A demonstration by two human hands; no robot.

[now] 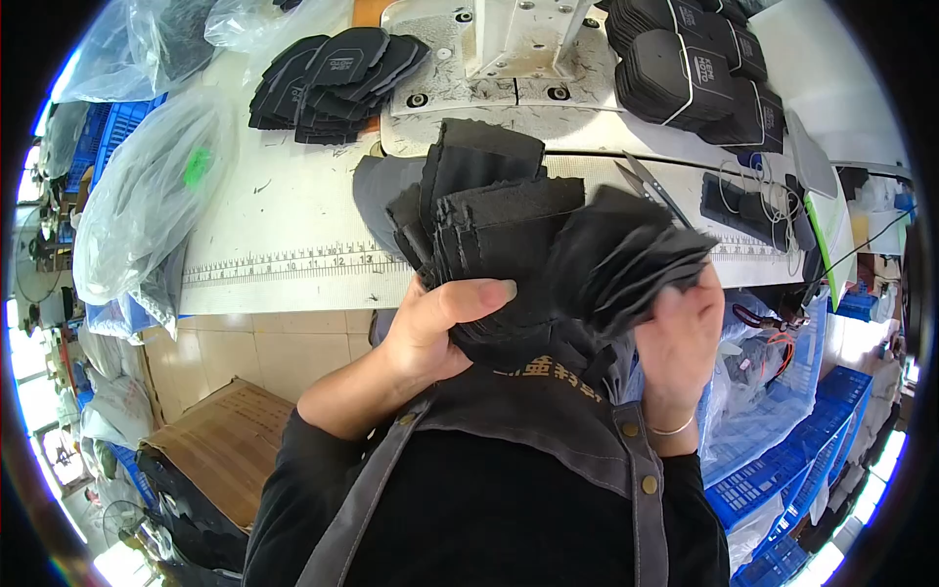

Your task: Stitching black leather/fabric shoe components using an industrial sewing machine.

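Observation:
A thick bundle of black fabric pieces is held over the table's front edge, its layers fanned out and rough-edged. My left hand is closed round its near left side, thumb lying across the top. At the right, my right hand grips the fanned end of the same bundle, partly smeared by motion. Its fingertips are partly hidden behind the layers. Behind the bundle, a dark grey rounded piece lies on the white table.
Black rounded pieces lie piled at the back left; tied stacks stand back right. A white machine base is between them. Scissors, a dark phone-like slab and a plastic bag lie on the table. Blue crates stand right.

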